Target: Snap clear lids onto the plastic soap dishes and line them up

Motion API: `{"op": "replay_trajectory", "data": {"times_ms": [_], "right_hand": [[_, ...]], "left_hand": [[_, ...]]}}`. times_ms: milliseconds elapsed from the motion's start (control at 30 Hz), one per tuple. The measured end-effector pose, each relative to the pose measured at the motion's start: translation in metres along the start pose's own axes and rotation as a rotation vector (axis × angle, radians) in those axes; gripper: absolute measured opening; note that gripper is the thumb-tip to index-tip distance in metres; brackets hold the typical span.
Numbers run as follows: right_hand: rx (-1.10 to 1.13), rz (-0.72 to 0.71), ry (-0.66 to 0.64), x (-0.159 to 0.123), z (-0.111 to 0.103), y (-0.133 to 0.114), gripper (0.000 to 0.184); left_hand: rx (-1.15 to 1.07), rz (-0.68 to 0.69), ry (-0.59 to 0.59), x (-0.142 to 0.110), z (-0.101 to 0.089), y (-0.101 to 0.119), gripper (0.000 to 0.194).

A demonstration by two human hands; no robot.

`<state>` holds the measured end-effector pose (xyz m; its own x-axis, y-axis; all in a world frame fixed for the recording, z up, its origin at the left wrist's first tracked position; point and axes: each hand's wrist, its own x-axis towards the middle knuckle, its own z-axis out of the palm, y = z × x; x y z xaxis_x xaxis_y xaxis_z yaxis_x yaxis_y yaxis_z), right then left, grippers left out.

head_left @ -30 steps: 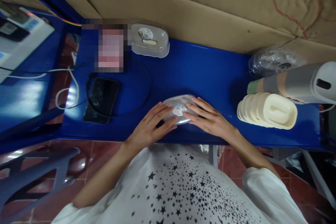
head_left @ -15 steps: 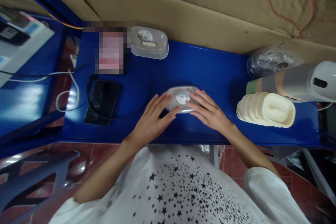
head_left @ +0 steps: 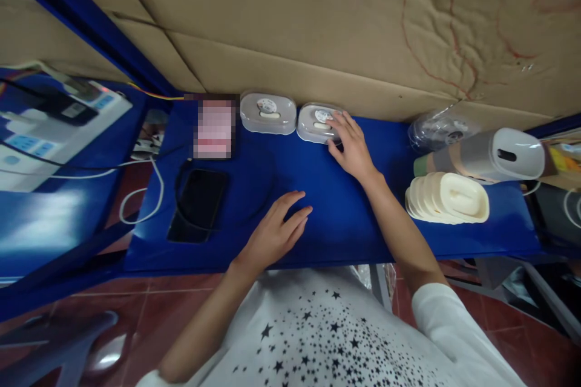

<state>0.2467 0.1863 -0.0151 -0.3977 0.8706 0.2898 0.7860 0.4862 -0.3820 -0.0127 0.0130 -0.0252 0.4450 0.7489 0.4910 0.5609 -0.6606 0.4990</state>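
My right hand (head_left: pixel 349 145) is at the right end of a clear plastic box (head_left: pixel 310 130) with a white round sticker and a small pale piece showing through its top. The fingers lie over the box's top and right end, and the thumb is at its front corner. Just left of it stands a similar clear box (head_left: pixel 252 115). My left hand (head_left: pixel 276 227) hovers near the front of the blue table, fingers apart, holding nothing.
A cream stack of oval pieces (head_left: pixel 463 196) lies at the right, before a grey patterned cylinder (head_left: pixel 472 154) and stacked clear plastic covers (head_left: pixel 438 130). A black phone (head_left: pixel 200 205) with a cable lies left. Cardboard (head_left: pixel 272 42) walls the back.
The clear box has moved from the table's middle to the back, beside the other box, with my right hand. My left hand has come off it, and the view has shifted.
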Motion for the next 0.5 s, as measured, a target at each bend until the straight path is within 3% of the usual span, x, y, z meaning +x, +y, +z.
{"op": "replay_trajectory", "data": {"times_ms": [167,267,400,500], "right_hand": [[-0.035,0.014,-0.027,0.017,0.002,-0.002,0.053],[-0.072,0.003,-0.052,0.006,-0.018,-0.024,0.066],[-0.089,-0.130,-0.016,-0.060,-0.084,-0.069,0.077],[-0.165,-0.080,0.123,-0.133,-0.141,-0.078,0.080]], "left_hand": [[-0.016,0.017,0.025,0.001,0.000,0.000,0.028],[-0.007,0.018,0.020,0.001,0.000,0.000,0.028],[0.000,0.001,0.004,0.001,-0.003,0.001,0.031],[0.000,-0.018,0.024,0.003,-0.003,0.001,0.032]]}}
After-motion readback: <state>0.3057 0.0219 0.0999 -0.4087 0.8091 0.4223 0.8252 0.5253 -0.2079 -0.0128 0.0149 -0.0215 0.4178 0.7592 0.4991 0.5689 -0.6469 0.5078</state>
